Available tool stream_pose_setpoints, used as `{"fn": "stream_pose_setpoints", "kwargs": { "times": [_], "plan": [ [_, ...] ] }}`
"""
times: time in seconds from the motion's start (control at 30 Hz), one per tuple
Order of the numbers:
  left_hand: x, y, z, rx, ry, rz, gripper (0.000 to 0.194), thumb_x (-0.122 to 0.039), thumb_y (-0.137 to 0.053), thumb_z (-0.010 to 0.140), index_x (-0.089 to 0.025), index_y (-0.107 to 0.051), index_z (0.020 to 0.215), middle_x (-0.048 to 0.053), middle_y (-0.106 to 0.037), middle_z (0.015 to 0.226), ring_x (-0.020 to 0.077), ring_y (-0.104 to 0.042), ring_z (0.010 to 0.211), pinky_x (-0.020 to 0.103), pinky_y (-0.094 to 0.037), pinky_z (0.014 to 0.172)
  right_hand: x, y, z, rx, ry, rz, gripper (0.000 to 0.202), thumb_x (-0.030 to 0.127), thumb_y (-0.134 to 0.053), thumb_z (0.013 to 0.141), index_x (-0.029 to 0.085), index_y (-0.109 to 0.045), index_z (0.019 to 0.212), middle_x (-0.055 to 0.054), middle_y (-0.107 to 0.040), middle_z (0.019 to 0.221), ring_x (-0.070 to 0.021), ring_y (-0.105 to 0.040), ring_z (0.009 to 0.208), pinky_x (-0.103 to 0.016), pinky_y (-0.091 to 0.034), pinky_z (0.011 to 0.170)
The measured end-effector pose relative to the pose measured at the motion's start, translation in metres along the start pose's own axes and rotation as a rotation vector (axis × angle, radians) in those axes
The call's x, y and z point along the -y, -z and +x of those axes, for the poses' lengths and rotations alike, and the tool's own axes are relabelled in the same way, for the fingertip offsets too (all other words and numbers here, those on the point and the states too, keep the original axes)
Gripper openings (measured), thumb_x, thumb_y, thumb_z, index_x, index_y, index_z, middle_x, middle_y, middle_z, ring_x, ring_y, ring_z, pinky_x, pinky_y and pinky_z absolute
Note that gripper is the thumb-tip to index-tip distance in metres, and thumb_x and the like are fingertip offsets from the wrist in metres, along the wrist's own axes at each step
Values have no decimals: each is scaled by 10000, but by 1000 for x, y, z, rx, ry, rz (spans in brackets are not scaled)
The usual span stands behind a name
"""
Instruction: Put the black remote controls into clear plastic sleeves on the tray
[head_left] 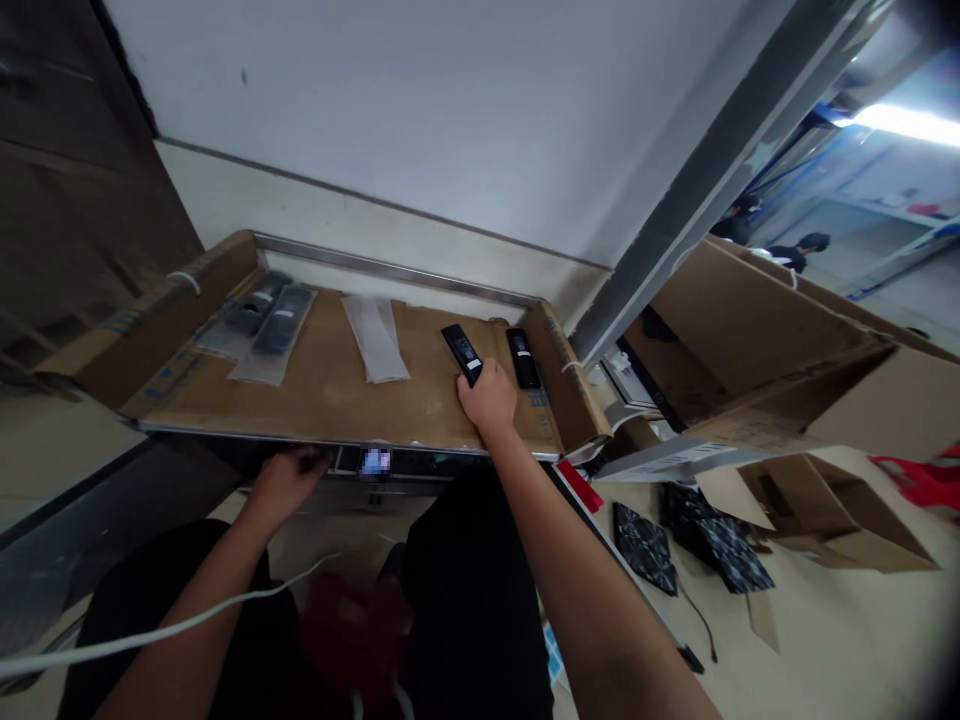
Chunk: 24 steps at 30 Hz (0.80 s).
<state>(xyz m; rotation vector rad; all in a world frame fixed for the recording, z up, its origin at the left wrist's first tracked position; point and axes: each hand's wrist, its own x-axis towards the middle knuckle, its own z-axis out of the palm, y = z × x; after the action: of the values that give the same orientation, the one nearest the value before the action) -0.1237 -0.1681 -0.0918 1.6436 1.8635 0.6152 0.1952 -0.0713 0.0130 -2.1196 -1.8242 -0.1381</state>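
As right hand (pixel 489 398) grips black remote (pixel 462 354), left hand (pixel 289 482) hangs lower

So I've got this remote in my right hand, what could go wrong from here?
The white cord crosses your left forearm, so it might snag if you lift that arm. The remote in your right hand could knock the second remote close beside it. The loose sleeve might get brushed aside.
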Motion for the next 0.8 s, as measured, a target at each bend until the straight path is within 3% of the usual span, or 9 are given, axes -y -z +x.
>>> {"fn": "stream_pose_setpoints", "kwargs": {
  "times": [0.3, 0.6, 0.8],
  "plan": [
    [-4, 4, 0, -5, 136, 56, 349, -547, -621, 706, -228, -737, 790, 96, -782, 841, 305, -741, 845, 320, -497, 712, 1, 2, 0, 5, -11, 2, 327, 433, -576, 932, 169, -551, 1123, -143, -688, 1114, -282, -672, 1030, -361, -504, 852],
    [-9, 8, -1, 10, 65, 81, 468, -620, -494, 775, -221, -699, 642, 118, -769, 789, 318, -729, 829, 336, -456, 673, 1, 3, -1, 6, -8, -11, 318, 430, -585, 930, 169, -555, 1108, -150, -694, 1106, -281, -671, 1043, -356, -500, 866],
    [-14, 10, -3, 57, 152, -3, 581, -640, -405, 845, -240, -639, 495, 95, -704, 589, 271, -700, 667, 338, -463, 659, 1, 1, -1, 7, -6, -15, 322, 435, -576, 934, 168, -549, 1113, -157, -696, 1104, -287, -672, 1034, -360, -500, 854]
  ]
}}
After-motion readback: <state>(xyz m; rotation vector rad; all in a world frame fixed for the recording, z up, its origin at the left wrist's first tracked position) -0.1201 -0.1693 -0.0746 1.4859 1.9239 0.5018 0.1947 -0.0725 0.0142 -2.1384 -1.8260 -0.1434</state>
